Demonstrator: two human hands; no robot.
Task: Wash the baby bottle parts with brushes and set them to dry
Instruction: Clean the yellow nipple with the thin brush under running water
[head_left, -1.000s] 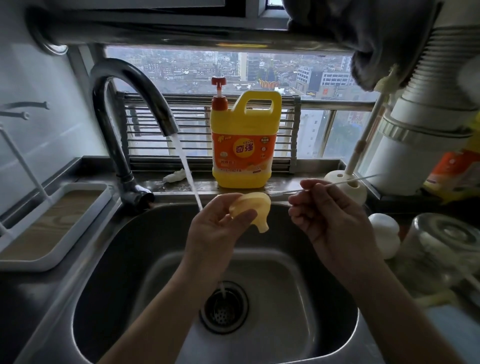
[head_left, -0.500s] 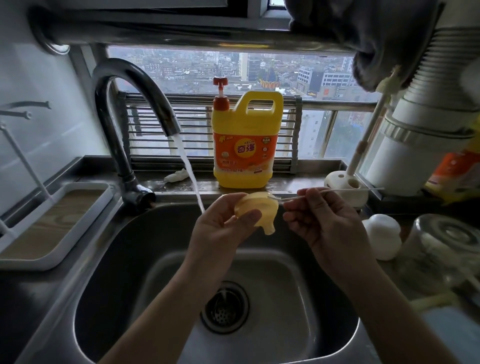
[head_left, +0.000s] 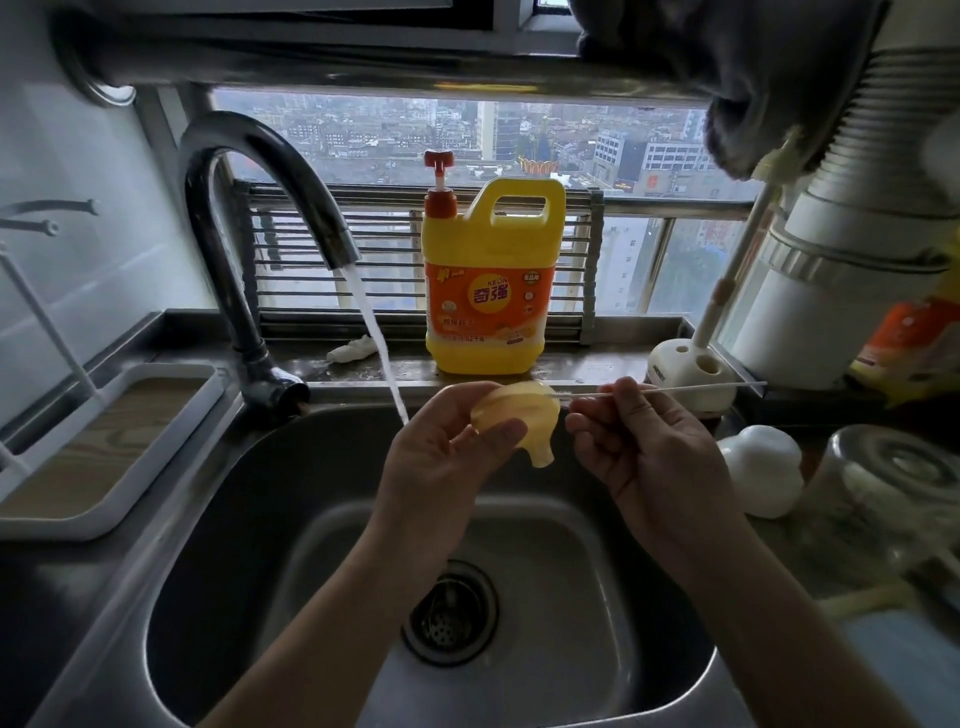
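Over the steel sink (head_left: 249, 519), my left hand (head_left: 441, 457) grips a yellowish silicone bottle nipple (head_left: 524, 415), its tip pointing down and to the right. My right hand (head_left: 644, 447) pinches a thin white straw brush (head_left: 675, 389) that lies level, its bristled end at the nipple's upper rim. Water runs from the curved tap (head_left: 270, 171) and falls just left of my left hand. At the right a clear glass bottle (head_left: 893, 499) lies on the counter beside a white cap (head_left: 763, 467).
A yellow dish-soap jug (head_left: 488, 291) with a red pump stands on the sill behind the sink. A white brush holder (head_left: 685, 369) with a long-handled brush sits at the right. A white drying tray (head_left: 104, 452) with rack wires is at the left. The drain (head_left: 449, 613) is open below.
My right hand has moved left, bringing the brush's bristled end from short of the nipple to its upper rim. My left hand has kept the nipple in about the same place.
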